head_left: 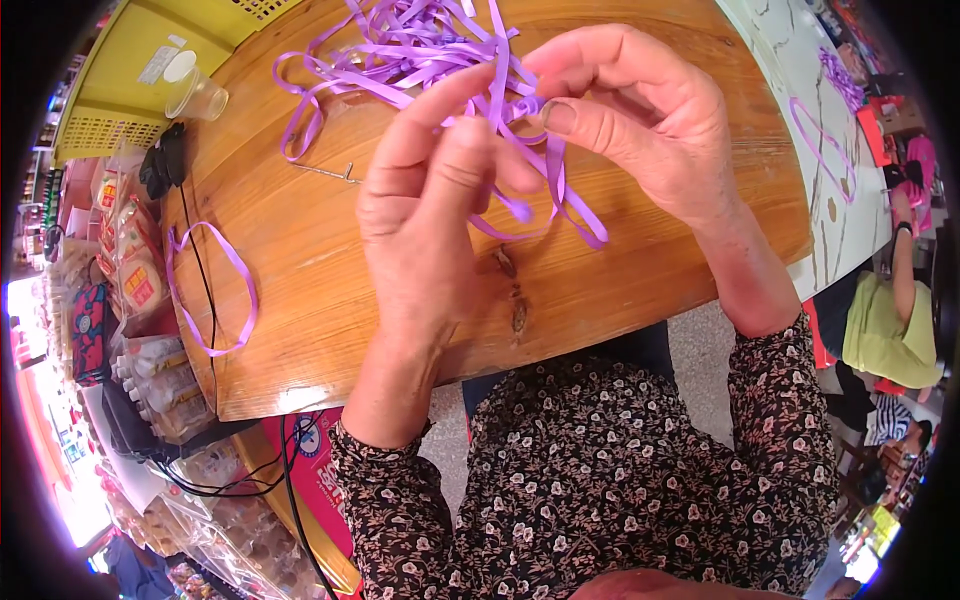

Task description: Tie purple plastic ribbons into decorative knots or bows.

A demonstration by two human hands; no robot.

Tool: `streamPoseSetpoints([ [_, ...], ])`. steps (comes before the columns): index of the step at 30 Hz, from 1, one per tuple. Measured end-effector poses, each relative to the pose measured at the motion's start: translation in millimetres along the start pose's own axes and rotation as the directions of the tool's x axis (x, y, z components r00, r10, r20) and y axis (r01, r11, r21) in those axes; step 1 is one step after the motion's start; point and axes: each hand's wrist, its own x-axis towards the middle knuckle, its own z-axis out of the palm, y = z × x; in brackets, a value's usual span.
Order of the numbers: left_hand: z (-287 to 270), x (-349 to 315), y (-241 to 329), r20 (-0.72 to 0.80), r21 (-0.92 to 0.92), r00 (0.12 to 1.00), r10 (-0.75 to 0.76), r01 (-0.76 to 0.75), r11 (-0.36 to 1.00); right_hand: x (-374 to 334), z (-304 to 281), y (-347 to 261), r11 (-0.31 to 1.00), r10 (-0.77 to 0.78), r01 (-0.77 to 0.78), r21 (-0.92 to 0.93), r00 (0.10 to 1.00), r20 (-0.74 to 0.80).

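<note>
Fingers of the left hand (425, 215) and right hand (640, 120) pinch shiny purple plastic ribbon strips (505, 95) above a round wooden table (300, 250); a clear plastic cup (195, 95) stands nearby.

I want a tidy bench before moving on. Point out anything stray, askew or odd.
Mild oddities only. One purple ribbon loop lies apart from the tangled ribbon pile, draped over the wooden table's left edge. A small metal hook lies loose nearby. Both hands pinch ribbon strands.
</note>
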Motion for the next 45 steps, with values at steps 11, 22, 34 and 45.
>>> streamPoseSetpoints([
  [11, 3.7, -0.2, -0.6, -0.064, 0.080, 0.985, 0.161, -0.156, 0.985, 4.5, 10.9, -12.3, 0.954, -0.211, 0.175, -0.244, 0.969, -0.130],
  [22, 31.3, 5.1, 16.2, -0.123, -0.288, 0.969, 0.214, -0.241, 0.927, -15.4, 29.3, -21.1, 0.909, -0.263, 0.194, -0.368, 0.954, -0.147],
  [34, 63.5, -5.1, -12.2, -0.094, 0.118, 0.930, 0.355, -0.344, 0.932, -17.3, 24.8, -17.6, 0.832, 0.279, -0.078, 0.550, 0.915, -0.292],
  [45, 38.4, 5.4, 9.1, -0.168, 0.449, 0.856, 0.489, -0.375, 0.811, -35.7, 0.5, -12.6, 0.864, 0.265, -0.101, 0.493, 0.923, -0.277],
])
